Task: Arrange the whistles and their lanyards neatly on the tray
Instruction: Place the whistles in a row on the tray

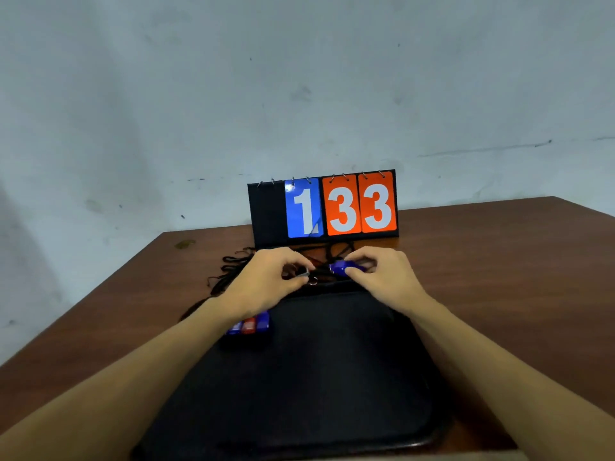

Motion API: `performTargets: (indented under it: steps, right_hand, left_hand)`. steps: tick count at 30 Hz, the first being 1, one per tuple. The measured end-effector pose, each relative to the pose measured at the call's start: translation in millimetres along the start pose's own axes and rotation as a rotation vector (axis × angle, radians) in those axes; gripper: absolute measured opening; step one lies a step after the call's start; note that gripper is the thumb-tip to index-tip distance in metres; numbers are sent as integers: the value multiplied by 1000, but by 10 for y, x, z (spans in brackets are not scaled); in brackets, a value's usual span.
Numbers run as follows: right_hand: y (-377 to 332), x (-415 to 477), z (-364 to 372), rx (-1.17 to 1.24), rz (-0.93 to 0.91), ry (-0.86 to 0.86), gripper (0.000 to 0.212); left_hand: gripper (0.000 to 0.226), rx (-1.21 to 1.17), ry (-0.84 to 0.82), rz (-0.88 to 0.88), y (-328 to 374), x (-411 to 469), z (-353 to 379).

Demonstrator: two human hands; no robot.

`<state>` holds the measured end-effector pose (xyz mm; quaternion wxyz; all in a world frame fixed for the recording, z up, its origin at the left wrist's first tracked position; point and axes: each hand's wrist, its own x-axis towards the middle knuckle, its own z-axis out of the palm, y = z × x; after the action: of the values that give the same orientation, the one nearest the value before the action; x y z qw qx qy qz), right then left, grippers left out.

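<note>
A black tray (319,377) lies on the brown table in front of me. My right hand (382,277) pinches a blue whistle (342,268) just beyond the tray's far edge. My left hand (269,277) pinches a metal clip (303,272) of a black lanyard, with a small ring (312,281) hanging below it. A tangle of black lanyards (233,266) lies behind and to the left of my hands. Blue and red whistles (249,324) sit side by side at the tray's far left, partly hidden under my left forearm.
A flip scoreboard (324,207) showing 1 and 33 stands upright right behind the lanyards. The wooden table (499,254) extends to the right and left of the tray. A pale wall rises behind the table.
</note>
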<state>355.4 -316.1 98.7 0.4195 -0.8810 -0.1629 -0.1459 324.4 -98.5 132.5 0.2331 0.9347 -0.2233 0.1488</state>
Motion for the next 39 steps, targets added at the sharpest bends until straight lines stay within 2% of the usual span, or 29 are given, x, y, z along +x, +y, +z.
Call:
performTargets:
  steps: [3,8,13,17,28,35,39]
  right_hand:
    - [-147,-147,92,-43,-53,-100,29]
    - [-225,-355,259,-146,-150,-193,18]
    - [-289,-430,336,-186,-124,-263,34]
    - [-343,-437,381,-219,-118,-343,44]
    - [-450,-299,681,-215,-146,-272,38]
    - [-402,-401,781,-222,-196,-236,43]
    - [-462,-332,801,-290,-222,-260,45]
  left_hand:
    - [25,83,-48,9,-77,-200,-5]
    - [30,197,-103,26,-100,-373,72]
    - [34,262,-182,63,-193,-440,49]
    - [38,219,-192,47,-277,-509,46]
    - [58,60,-186,7,-524,-615,-99]
    - [54,2,-67,-46,-834,-841,-128]
    - [54,-84,-65,-70,-889,-903,-124]
